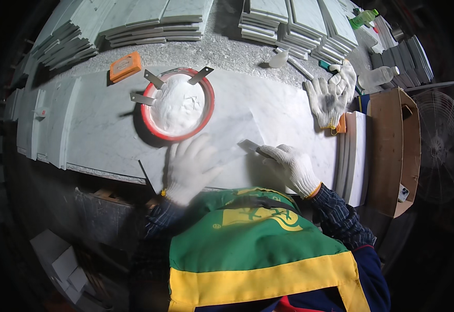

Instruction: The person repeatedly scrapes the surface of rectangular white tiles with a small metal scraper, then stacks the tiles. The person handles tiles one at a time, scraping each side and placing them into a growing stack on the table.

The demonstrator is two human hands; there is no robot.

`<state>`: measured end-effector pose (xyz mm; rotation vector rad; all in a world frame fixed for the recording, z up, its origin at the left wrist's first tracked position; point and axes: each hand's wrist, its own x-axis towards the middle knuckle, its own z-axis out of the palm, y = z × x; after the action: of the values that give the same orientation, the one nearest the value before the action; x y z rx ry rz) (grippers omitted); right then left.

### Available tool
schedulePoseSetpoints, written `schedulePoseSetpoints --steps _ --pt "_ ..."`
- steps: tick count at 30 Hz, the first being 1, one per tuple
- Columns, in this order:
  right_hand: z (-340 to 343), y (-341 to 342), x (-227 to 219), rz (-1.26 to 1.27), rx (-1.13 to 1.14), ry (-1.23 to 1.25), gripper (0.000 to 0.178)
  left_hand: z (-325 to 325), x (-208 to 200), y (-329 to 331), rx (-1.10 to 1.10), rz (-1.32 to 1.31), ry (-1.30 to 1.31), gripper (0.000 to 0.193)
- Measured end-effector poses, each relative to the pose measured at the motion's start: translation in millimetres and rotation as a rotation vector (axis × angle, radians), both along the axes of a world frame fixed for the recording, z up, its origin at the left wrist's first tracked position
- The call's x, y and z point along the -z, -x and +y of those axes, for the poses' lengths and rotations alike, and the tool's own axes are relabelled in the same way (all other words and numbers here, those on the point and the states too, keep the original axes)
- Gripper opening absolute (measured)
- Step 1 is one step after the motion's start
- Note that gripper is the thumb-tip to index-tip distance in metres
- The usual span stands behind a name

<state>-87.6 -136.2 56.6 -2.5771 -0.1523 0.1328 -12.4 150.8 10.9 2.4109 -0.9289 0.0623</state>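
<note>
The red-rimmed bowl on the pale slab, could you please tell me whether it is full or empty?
The bowl looks largely full: white material spreads across most of its opening, though its depth cannot be told.

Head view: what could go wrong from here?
The left hand is close to the red bowl and might bump it, spilling the white material.
Metal blades jutting over its rim could get knocked.
The scraper in the right hand might scratch the pale veined surface.

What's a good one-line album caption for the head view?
Gloved right-hand fingers hold a metal scraper over a pale slab, near a red-rimmed bowl of white material.
</note>
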Motion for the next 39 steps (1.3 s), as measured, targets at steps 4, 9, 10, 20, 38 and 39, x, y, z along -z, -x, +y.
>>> schedulePoseSetpoints --steps 4,9,10,20,38,39 --pt "1 4 3 -0.036 0.016 0.003 0.031 0 0 1 -0.005 0.015 -0.012 0.047" --pt "6 1 11 -0.053 0.083 -0.031 0.031 1 3 1 -0.01 0.017 -0.003 0.047" --pt "6 0 13 -0.068 0.068 -0.032 0.031 1 4 1 -0.01 0.017 -0.011 0.046" --pt "-2 22 13 0.007 -0.021 0.01 0.03 0 3 2 -0.015 0.013 -0.005 0.047" --pt "5 11 8 -0.005 -0.033 0.021 0.031 1 6 2 -0.014 0.009 -0.011 0.046" --pt "5 11 5 0.035 -0.02 0.033 0.032 1 6 2 -0.017 0.006 -0.002 0.046"
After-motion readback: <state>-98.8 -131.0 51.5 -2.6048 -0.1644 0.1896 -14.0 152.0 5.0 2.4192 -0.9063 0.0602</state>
